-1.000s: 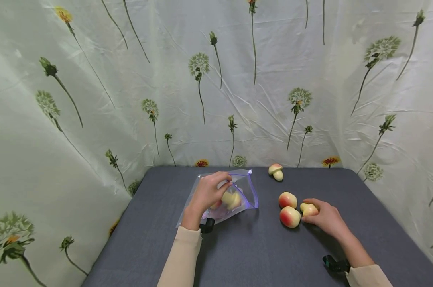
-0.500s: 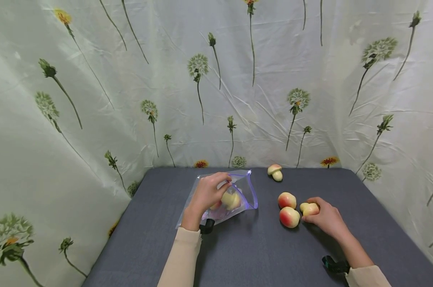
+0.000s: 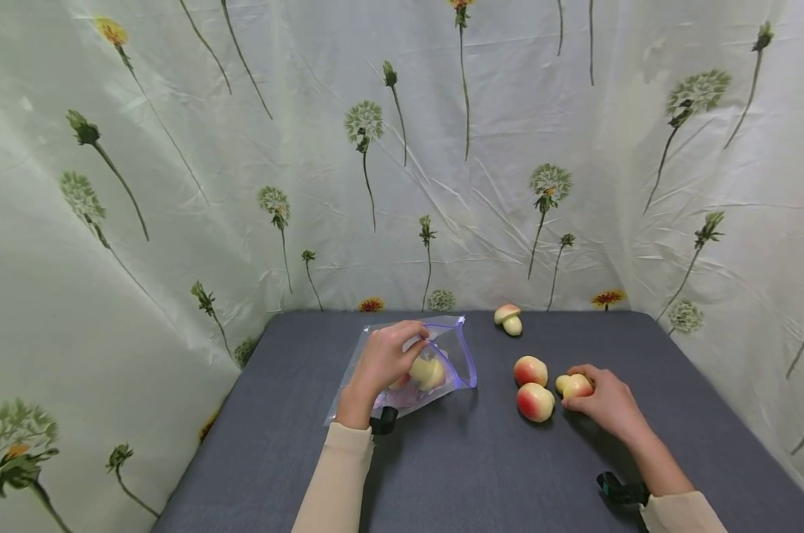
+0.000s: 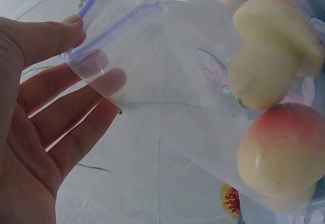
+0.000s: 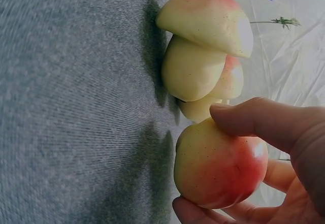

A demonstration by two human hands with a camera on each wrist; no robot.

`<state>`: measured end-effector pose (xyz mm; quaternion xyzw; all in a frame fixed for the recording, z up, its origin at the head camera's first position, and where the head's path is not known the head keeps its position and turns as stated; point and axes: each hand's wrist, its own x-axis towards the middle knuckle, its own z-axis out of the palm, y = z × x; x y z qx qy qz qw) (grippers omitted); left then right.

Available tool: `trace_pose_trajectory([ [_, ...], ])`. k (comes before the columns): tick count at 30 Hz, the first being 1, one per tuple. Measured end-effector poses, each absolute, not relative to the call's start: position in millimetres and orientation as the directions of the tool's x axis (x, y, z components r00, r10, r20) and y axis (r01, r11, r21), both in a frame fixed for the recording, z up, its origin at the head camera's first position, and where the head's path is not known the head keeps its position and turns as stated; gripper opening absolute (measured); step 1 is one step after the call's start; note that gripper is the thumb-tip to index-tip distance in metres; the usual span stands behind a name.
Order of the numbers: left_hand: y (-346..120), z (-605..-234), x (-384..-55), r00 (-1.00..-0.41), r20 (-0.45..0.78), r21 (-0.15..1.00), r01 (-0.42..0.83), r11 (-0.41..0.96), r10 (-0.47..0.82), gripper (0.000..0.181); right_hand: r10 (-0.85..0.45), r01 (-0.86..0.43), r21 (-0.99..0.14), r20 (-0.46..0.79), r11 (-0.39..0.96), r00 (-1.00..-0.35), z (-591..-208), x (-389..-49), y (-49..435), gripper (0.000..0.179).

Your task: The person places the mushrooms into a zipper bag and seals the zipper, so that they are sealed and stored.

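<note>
In the head view my left hand (image 3: 387,359) pinches the upper rim of a clear zip bag (image 3: 467,355) with a purple zip edge, thumb against fingers. The bag's mouth gapes to the right. Several toy mushrooms (image 4: 282,148), pale yellow with reddish caps, lie inside it. My right hand (image 3: 605,403) holds another toy mushroom (image 5: 221,165) by its cap between thumb and fingers, low over the table. Just left of it, two more mushrooms (image 3: 535,402) lie close together on the table.
A single mushroom (image 3: 508,320) lies near the back edge of the dark grey table (image 3: 455,474). White curtain (image 3: 295,148) printed with dandelions hangs behind and along both sides. A black band (image 3: 622,490) is on the right wrist.
The whole head view has shifted slightly. Both hands keep their holds on the bag and the mushroom, with no other visible change.
</note>
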<state>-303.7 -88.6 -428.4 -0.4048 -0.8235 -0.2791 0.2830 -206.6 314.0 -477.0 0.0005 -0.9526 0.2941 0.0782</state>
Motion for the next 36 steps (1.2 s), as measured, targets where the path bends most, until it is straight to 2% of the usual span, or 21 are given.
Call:
trace_pose_trajectory([
  [4, -89, -428, -303, -0.498, 0.704, 0.228, 0.834, 0.502, 0.506, 0.009, 0.055, -0.042, -0.564, 0.153, 0.825, -0.987, -476, -207, 314, 0.061],
  [13, -89, -430, -307, -0.497, 0.703, 0.207, 0.827, 0.522, 0.509, 0.009, 0.12, 0.024, -0.588, 0.123, 0.808, -0.985, -471, -206, 314, 0.072],
  [20, -89, -431, -308, -0.495, 0.706, 0.209, 0.829, 0.519, 0.506, 0.011, 0.162, 0.049, -0.624, 0.126, 0.78, -0.979, -466, -206, 310, 0.071],
  [36, -88, -429, -305, -0.481, 0.719, 0.21, 0.839, 0.503, 0.502, 0.012, 0.132, 0.02, -0.631, 0.131, 0.776, -0.982, -453, -209, 303, 0.073],
])
